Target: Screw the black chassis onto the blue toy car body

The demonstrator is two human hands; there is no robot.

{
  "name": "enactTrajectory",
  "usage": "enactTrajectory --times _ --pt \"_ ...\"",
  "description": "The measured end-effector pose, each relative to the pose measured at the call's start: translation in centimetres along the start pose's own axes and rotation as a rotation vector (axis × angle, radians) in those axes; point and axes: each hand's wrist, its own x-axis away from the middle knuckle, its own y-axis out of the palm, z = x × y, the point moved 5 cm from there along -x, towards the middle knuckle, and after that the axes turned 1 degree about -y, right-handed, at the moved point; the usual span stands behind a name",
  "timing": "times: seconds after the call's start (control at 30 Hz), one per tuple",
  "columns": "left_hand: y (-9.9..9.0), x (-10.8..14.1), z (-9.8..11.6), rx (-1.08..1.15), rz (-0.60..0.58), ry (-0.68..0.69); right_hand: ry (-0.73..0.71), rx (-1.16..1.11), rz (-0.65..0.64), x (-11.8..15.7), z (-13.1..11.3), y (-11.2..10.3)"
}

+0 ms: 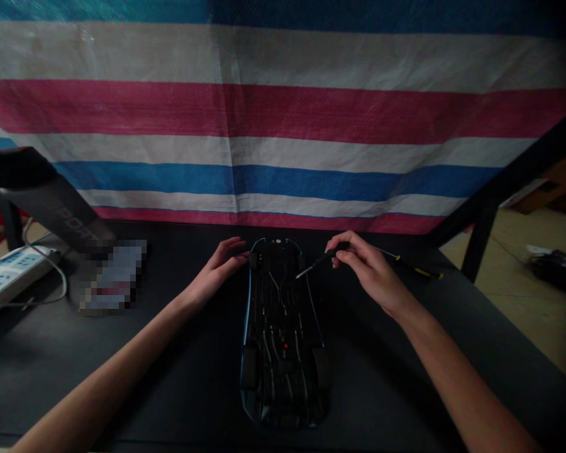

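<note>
Ribbed black car underside (pixel 283 333); slim screwdriver (pixel 318 263), seemingly metal-tipped.

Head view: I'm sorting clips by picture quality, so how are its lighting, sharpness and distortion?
Head view: dim, the toy car nearly lost against the dark table; the striped tarp is brightest; wide-angle bending at the edges; one patch is pixelated; the screwdriver in the right hand stays sharp.

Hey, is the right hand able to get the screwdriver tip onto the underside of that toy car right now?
Probably yes. The right hand holds the screwdriver with its tip just over the upturned toy car, and nothing lies between. The left hand rests at the car's far left corner, out of the way.
</note>
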Motion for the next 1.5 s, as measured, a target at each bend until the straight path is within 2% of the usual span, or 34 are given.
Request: enactTrajectory --times 0.1,0.2,0.37,0.57,0.87,1.1,1.2,1.3,1.43,1.5 --pt "0.8 0.5 -0.5 0.132 -0.035 -0.113 0.022 -0.007 0.027 -0.2 0.4 -0.3" --pt "1.3 0.8 -1.0 0.154 -0.077 -0.179 0.038 -0.037 0.068 -0.4 0.7 -0.5" --pt "1.5 0.9 -1.1 0.143 -0.134 -0.217 0.048 -0.109 0.123 -0.7 1.1 -0.7" --pt "1.6 1.0 -0.8 0.148 -0.150 -0.226 0.066 -0.074 0.115 -0.8 1.9 -1.0" --pt "1.3 0.9 -1.2 0.151 -0.142 -0.243 0.129 0.192 0.011 -1.0 5.2 -2.3" --pt "1.5 1.3 -0.8 0.221 -0.205 -0.263 0.130 0.458 -0.157 0.0 6.0 -0.9" --pt "1.6 1.4 -0.7 0.248 -0.224 -0.271 0.118 0.551 -0.160 0.5 5.6 -0.4" --pt "1.6 1.4 -0.7 0.253 -0.254 -0.281 0.092 0.643 -0.099 0.5 4.4 -0.1" --pt "1.7 1.5 -0.4 0.265 -0.280 -0.291 0.044 0.740 0.044 -0.5 0.8 1.2" --pt "1.9 1.6 -0.3 0.265 -0.290 -0.298 0.026 0.758 0.038 -1.3 -1.8 2.9"
